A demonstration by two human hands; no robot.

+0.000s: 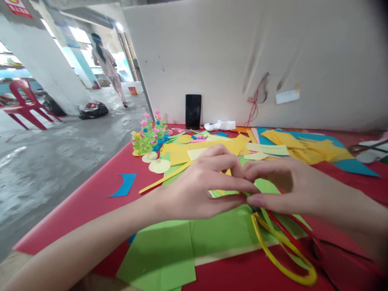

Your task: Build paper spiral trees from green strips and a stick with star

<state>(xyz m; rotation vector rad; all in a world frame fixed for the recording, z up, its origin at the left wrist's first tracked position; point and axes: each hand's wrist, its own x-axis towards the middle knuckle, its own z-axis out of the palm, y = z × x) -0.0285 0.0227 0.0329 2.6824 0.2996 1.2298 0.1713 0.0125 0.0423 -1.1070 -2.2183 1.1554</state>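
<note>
Red surface (91,202), concrete-floor workshop behind, big white board (242,60) as backdrop. Nearest me: large green paper sheets (169,250) under and just in front of my hands, and scissors (285,250) with yellow and red handle loops lying just below my right hand (273,186), handles toward me, pivot end tucked under the fingers.

My left hand (197,190) and right hand meet fingertip to fingertip at centre. Both pinch a small green paper piece (233,193) between thumbs and forefingers; it sits right at the contact point, mostly hidden, its long axis roughly left-right across both hands. Neither hand is nearer, both are on it. Left forearm comes in low from bottom left, wrist flat, fingers curled over. Right forearm enters from the right, thumb stretched flat along the near edge, fingers arched above. Both hands closed on the piece, not clenched hard, I judge.

Left of my left hand: a blue paper scrap (124,185). Beyond the hands: yellow paper offcuts (212,147), more yellow on blue sheet (345,163) far right. Past the left hand, small paper flowers (151,131). Farthest: black phone (193,111) leaning on the board. A person (106,64) walks off in the background, red chair (26,101) there too.
</note>
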